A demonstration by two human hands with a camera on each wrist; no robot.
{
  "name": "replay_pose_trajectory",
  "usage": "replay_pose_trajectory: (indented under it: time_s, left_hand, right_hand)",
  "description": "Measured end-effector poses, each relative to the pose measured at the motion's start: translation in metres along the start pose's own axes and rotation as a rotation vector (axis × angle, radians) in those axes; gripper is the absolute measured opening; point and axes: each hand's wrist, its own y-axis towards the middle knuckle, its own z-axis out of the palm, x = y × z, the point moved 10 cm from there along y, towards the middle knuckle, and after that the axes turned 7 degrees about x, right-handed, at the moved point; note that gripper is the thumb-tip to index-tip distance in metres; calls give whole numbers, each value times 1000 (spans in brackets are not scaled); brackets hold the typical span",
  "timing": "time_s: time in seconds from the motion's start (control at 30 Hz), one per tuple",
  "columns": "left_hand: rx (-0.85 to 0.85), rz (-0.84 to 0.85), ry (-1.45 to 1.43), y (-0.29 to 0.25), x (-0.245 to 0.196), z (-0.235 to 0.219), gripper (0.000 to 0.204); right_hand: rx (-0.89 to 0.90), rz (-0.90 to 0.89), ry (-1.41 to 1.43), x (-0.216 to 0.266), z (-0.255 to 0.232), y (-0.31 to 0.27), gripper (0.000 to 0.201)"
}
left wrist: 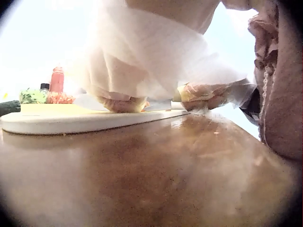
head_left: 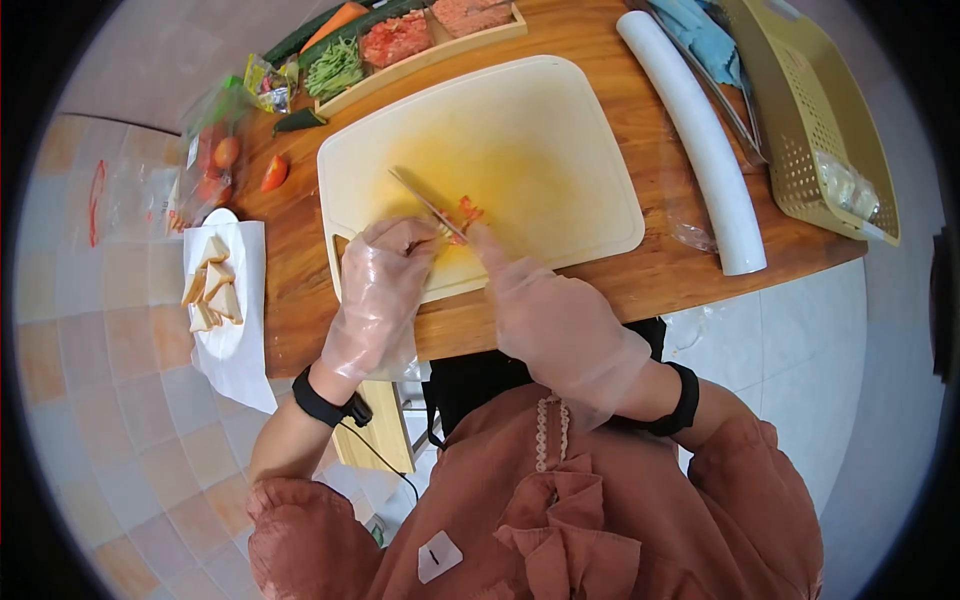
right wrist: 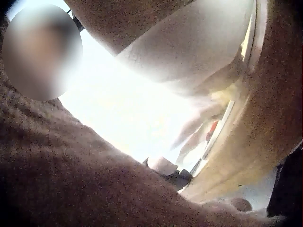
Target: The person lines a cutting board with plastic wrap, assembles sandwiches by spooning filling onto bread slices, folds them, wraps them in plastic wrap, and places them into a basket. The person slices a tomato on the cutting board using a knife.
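Both hands wear clear plastic gloves over the pale cutting board [head_left: 560, 190]. My right hand [head_left: 560, 310] grips a knife [head_left: 418, 193], its handle hidden in the palm and the index finger stretched along the blade's near end. The blade points to the far left, close over the board. Small red tomato pieces [head_left: 468, 209] lie against its right side. My left hand [head_left: 385, 275] is bent down at the blade's left side, fingertips beside the knife; I cannot tell whether they hold a piece. In the left wrist view, a reddish bit [left wrist: 147, 104] shows beside its fingertips.
A tomato wedge [head_left: 274, 173] lies left of the board. Bread pieces [head_left: 213, 280] sit on a white plate at the left edge. Behind stands a wooden tray [head_left: 440, 50] of shredded cucumber and pink fillings. A white roll [head_left: 695, 140] and an olive basket [head_left: 800, 120] stand right.
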Motion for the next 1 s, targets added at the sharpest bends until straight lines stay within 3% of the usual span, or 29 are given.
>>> replay_pose_trajectory:
  time_s: [0.07,0.2,0.3,0.37,0.4,0.47,0.5,0.6,0.67,0.77,1.0]
  left_hand:
    - [1,-46,-78,-2,11,3,7]
    - [-7,-191,-307,-11,34,10,12]
    - [-29,-179,-361,-14,35,8,15]
    - [-52,-141,-326,-13,33,7,15]
    - [-66,-96,-291,-12,29,5,15]
    - [-54,-113,-289,-11,30,6,14]
    - [-32,-122,-289,-10,31,7,13]
    - [-25,-69,-193,-7,18,1,11]
    - [-30,-37,-158,-4,14,-1,11]
    - [-26,-3,-106,-4,8,-2,9]
    - [-3,-33,-110,-2,10,1,8]
  right_hand:
    - [-60,-149,-166,11,-6,-7,63]
    - [0,-243,-308,13,6,-12,60]
    - [-97,-198,-73,10,-6,-16,71]
    - [61,31,206,-9,1,-15,67]
    - [67,21,205,-9,3,-16,67]
    - [-50,-189,-203,13,-3,-21,73]
    - [-45,-202,-202,15,-2,-20,73]
    - [35,-71,-105,6,1,-15,80]
    - [-29,-22,-42,2,-4,-14,80]
    - [-80,-21,-237,7,-6,-14,78]
    - [-104,-9,-205,9,2,-11,78]
